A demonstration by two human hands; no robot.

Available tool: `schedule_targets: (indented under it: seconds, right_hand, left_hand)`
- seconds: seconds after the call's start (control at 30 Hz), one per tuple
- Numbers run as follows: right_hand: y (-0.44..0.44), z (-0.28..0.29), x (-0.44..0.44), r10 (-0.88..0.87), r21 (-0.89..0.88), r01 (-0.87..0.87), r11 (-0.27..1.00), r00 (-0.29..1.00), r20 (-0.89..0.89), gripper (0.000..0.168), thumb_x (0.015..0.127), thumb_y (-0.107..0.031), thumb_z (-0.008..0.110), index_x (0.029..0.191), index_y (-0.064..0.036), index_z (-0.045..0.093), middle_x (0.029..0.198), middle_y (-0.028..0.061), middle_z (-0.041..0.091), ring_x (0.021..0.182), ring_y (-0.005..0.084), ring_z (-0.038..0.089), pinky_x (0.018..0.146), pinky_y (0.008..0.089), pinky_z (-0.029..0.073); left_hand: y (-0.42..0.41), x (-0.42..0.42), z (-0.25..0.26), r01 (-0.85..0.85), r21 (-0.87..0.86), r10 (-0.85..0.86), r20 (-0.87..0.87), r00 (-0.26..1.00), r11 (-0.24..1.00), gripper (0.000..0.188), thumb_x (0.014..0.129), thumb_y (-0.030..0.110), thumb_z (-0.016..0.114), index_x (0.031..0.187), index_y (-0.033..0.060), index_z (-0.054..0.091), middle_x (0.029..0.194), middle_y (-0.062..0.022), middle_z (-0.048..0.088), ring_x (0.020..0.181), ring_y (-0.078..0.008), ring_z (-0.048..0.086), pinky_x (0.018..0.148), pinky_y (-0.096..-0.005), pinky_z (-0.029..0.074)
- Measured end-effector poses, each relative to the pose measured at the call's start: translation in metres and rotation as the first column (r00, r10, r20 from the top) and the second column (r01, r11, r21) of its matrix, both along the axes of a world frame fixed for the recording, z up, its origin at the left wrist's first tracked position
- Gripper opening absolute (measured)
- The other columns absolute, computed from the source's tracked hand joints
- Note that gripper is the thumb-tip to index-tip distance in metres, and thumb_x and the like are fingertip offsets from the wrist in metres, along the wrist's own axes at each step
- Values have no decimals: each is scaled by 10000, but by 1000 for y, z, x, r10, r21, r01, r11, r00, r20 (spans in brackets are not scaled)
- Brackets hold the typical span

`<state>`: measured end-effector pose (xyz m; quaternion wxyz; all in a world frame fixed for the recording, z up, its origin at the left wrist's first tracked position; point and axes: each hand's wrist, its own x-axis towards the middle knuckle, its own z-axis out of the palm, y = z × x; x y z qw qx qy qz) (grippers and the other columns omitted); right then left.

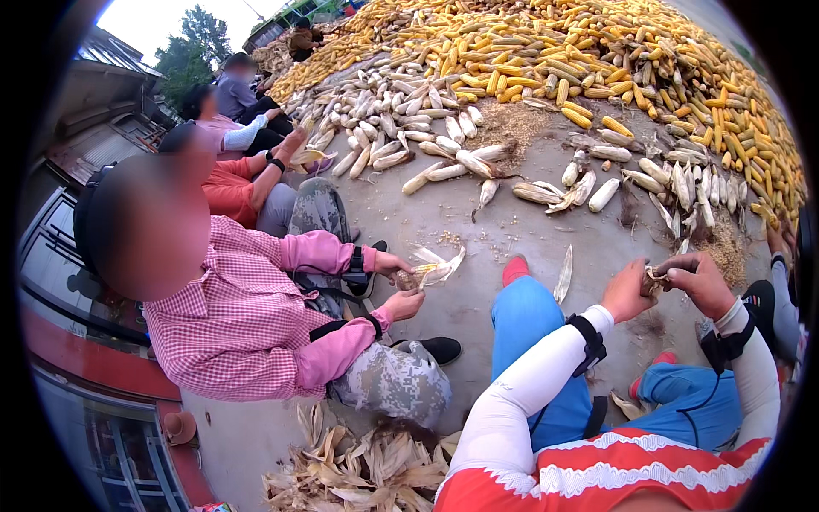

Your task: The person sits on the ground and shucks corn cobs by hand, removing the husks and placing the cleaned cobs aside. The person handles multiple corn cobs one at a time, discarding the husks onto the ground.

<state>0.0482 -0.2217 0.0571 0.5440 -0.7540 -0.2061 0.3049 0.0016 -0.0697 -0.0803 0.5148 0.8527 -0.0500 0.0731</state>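
Both my hands are raised over my blue-trousered legs at the right. My left hand [628,289] is closed around a small husk-covered ear of corn [654,281], seen mostly end-on. Thumb and fingers of my right hand [699,281] pinch the same ear's near end from the other side. Much of the ear is hidden by my fingers. A loose corn husk [564,275] lies on the concrete beyond my knee. Ears still in pale husks [603,195] lie farther out on the ground.
A large heap of bare yellow corn [556,45] fills the far side. At my left sits a co-worker in a checked shirt [237,320], holding a partly husked ear [427,272]; more people sit beyond. Stripped husks [365,470] are piled at lower left. Another person's arm [784,307] shows at far right.
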Motion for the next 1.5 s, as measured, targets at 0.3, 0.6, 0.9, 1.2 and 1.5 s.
schedule_targets:
  seconds: [0.3,0.6,0.9,1.2,1.5]
  right_hand:
    - [-46,14,-23,-169,-154,157,975,984,-65,361,843,-94,560,1179,36,557,1099,112,609,879,158,604,733,283,517]
    - [-82,-42,-33,-51,-270,-6,963,977,-206,447,904,-175,579,1290,22,466,1191,119,568,1016,173,580,756,301,519]
    - [-47,-93,-32,-38,-57,27,998,981,-190,678,809,-301,696,1328,7,386,1169,151,562,1054,192,539,873,313,461]
    - [-58,-123,-15,-173,-193,162,968,984,-39,626,730,-281,735,1209,37,486,1056,173,617,925,220,603,805,329,480]
    - [-60,-124,-23,-158,-319,253,913,943,294,663,658,-240,739,1241,-34,498,1064,215,620,975,356,609,838,393,479]
  left_hand:
    - [-8,-4,-12,-29,-525,-133,-268,954,851,510,749,173,718,1147,-27,468,1025,-165,624,957,-260,621,837,-360,488]
    - [-8,-7,6,-130,-707,-278,-431,859,695,383,814,141,663,1128,-18,510,1050,-114,616,951,-196,605,816,-325,487]
    - [-24,3,-2,-60,-722,-395,-445,804,689,402,880,194,592,1217,16,463,1119,-110,571,989,-219,597,784,-355,524]
    - [-31,22,-4,-247,-663,-282,-584,761,707,401,922,250,516,1198,-40,497,1084,-123,595,955,-242,623,754,-385,548]
    - [-31,28,-9,-309,-608,-224,-642,733,731,341,928,258,451,1076,-24,573,988,-101,623,863,-207,636,693,-348,545]
